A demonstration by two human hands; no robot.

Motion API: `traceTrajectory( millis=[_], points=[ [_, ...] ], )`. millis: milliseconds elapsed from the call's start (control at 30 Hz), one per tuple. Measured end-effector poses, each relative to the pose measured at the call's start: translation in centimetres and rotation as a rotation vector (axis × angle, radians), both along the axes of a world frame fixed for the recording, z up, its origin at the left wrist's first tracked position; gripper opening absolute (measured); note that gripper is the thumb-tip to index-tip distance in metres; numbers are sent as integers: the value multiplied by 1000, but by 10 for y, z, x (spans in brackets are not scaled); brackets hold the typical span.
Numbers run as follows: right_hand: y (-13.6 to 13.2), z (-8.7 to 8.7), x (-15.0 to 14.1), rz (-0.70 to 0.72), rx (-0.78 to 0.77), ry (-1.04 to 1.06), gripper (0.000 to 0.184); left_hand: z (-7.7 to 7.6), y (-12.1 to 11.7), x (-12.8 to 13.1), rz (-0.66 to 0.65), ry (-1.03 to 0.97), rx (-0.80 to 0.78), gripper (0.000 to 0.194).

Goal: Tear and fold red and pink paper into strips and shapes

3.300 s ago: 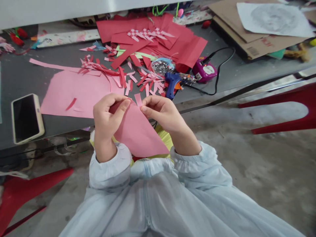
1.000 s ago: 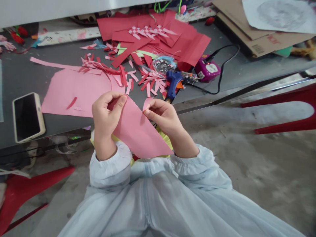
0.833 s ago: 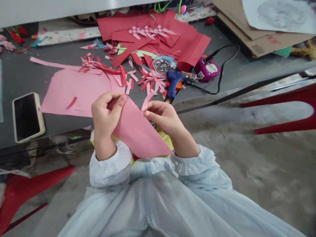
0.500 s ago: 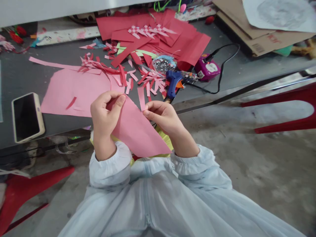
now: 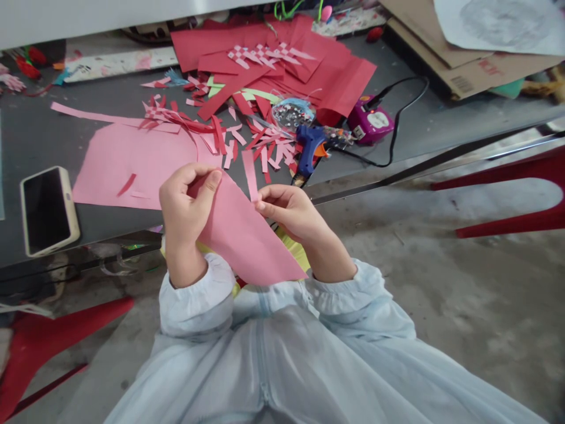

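My left hand (image 5: 188, 197) pinches the upper corner of a pink paper sheet (image 5: 251, 241), which hangs down over my lap at a slant. Between the thumb and fingers of my right hand (image 5: 286, 209) is a pink paper strip (image 5: 249, 172), its free end pointing up and away from me. The right fingertips are close to the sheet's long edge; whether they touch it I cannot tell. Beyond my hands, pink and red paper scraps (image 5: 271, 141) lie scattered on the dark table (image 5: 145, 221).
A blue glue gun (image 5: 309, 144) lies near the table edge, beside a purple box (image 5: 371, 122) with a black cable. Another pink sheet (image 5: 132, 156) and a phone (image 5: 48, 211) are at left. Red paper sheets (image 5: 344, 82) and flat cardboard (image 5: 477, 79) lie behind.
The strip in my right hand has swung slightly left and shows more of its length. My right hand has shifted down a little; my left hand keeps its hold on the sheet.
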State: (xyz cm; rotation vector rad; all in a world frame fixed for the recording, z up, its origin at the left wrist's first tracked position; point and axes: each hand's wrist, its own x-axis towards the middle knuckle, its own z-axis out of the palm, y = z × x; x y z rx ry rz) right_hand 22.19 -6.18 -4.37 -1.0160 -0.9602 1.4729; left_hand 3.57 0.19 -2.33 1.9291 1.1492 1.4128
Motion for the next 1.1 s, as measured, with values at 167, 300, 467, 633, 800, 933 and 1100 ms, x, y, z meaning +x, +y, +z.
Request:
traceTrajectory(
  millis=[167,300,467,633,800,933,1100],
  points=[
    [-1,-1,-3,-50,41,11,35,1,0,0,15,-3,16,20],
    [-1,-3,-6,-142,87,8,35,1,-1,1,24,-26,29,19],
    [-1,-5,-5,-131,98,10,33,-1,1,1,39,-10,59,17],
    [-1,-4,-1,-59,12,35,34,-3,3,-1,47,12,90,17],
    [-1,-5,-2,-53,28,23,32,-3,4,-2,57,-2,102,13],
    [-2,-5,-5,-94,80,5,33,-4,4,-3,77,16,88,14],
    [-2,-4,-7,-140,73,-6,38,-4,4,-3,97,32,72,18]
  ],
)
